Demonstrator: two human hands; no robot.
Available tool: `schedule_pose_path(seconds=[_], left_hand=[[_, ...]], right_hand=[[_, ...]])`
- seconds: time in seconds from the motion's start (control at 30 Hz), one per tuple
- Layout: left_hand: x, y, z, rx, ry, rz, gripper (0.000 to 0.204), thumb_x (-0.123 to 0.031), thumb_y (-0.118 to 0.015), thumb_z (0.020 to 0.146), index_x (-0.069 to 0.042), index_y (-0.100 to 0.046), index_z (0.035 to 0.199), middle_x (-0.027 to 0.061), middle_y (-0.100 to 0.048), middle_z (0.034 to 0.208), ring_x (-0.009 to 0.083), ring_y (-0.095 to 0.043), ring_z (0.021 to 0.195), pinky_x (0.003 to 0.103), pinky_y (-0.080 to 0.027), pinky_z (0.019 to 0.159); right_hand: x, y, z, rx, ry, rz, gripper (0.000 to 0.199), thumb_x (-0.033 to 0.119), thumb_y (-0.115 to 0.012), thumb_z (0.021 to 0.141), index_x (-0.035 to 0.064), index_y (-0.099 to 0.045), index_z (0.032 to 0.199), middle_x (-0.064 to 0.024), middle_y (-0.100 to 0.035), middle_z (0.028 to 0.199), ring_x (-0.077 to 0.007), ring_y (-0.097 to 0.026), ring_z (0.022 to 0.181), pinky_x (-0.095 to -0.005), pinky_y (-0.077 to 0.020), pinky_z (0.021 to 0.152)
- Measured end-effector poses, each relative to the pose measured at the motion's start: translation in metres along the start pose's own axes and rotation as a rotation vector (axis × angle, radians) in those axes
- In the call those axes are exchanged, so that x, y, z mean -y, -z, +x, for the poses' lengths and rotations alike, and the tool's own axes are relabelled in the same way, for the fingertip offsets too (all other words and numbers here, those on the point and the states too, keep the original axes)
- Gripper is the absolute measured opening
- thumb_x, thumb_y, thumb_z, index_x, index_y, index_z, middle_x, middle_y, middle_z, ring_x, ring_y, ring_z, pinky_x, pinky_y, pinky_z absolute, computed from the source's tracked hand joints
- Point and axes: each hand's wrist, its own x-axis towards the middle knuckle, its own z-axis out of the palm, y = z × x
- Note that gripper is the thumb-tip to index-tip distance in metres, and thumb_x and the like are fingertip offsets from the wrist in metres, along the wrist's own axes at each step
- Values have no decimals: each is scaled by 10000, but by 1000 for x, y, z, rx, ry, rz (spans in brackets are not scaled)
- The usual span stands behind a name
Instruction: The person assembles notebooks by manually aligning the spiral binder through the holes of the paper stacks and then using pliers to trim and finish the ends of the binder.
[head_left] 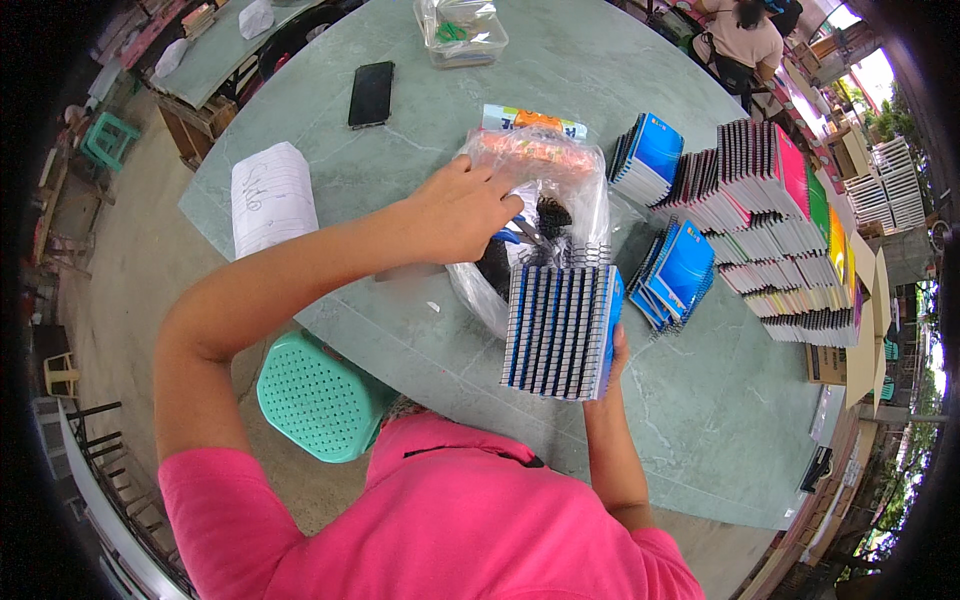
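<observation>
Spiral nb block (pixel 555 335) in R hand (pixel 612 370), nr side of plastic bag (pixel 590 195).
R grip closed on block's right/lower side, prob. to hold nbs squared; L hand (pixel 465 210) over bag, fingers bent, can't tell if gripping; scissors (pixel 532 234) at its fingers. Blue nb pile (pixel 682 268) + tall stacks (pixel 790 180) to right on desk (pixel 420 350), apparently grouped by colour.

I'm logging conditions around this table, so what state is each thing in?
Black phone: face up, screen dark
Blue-handled tool: in the left hand; open or shut unclear
Blue notebook bundle: closed, in the right hand, coils jutting past one edge
Clear plastic bag: open, crumpled
Stacked notebooks: closed, piled high
White paper: written on
Teal stool: upright
Cardboard box: flaps open
</observation>
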Motion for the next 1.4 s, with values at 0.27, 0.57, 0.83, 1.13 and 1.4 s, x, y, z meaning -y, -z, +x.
schedule_pose_path(seconds=[0.27,0.57,0.83,1.13,1.4], left_hand=[[-15,3,3,-23,-111,-37,269,-76,-595,652,-61,-560,918,98,-550,944,229,-509,939,361,-382,761],[-7,2,4,9,-16,0,280,-75,-588,655,-51,-565,934,100,-545,950,229,-509,945,376,-376,794],[-18,4,8,-63,-130,-34,275,-79,-592,650,-48,-565,922,107,-557,903,251,-520,925,380,-389,794],[-8,-1,6,-72,-30,-80,245,-82,-616,645,-41,-561,880,110,-563,846,261,-529,894,364,-402,757],[-18,3,10,-158,-145,3,237,-108,-605,650,-58,-577,880,92,-567,835,246,-534,886,367,-384,767]], right_hand=[[0,-3,2,-86,-21,50,759,452,-655,669,6,-410,1231,-159,-546,1113,-290,-556,967,-418,-454,855],[1,3,1,-16,-11,-2,730,499,-602,707,24,-429,1233,-143,-540,1156,-264,-555,1010,-401,-436,907],[-1,-4,1,-64,-40,69,718,418,-668,670,1,-433,1205,-157,-565,1078,-277,-573,934,-395,-473,829],[-2,2,4,-33,-67,18,724,437,-658,670,10,-443,1213,-160,-558,1113,-286,-570,966,-418,-465,855],[1,-11,0,-42,-87,53,694,387,-674,679,-18,-440,1192,-170,-568,1077,-288,-581,925,-404,-483,820]])
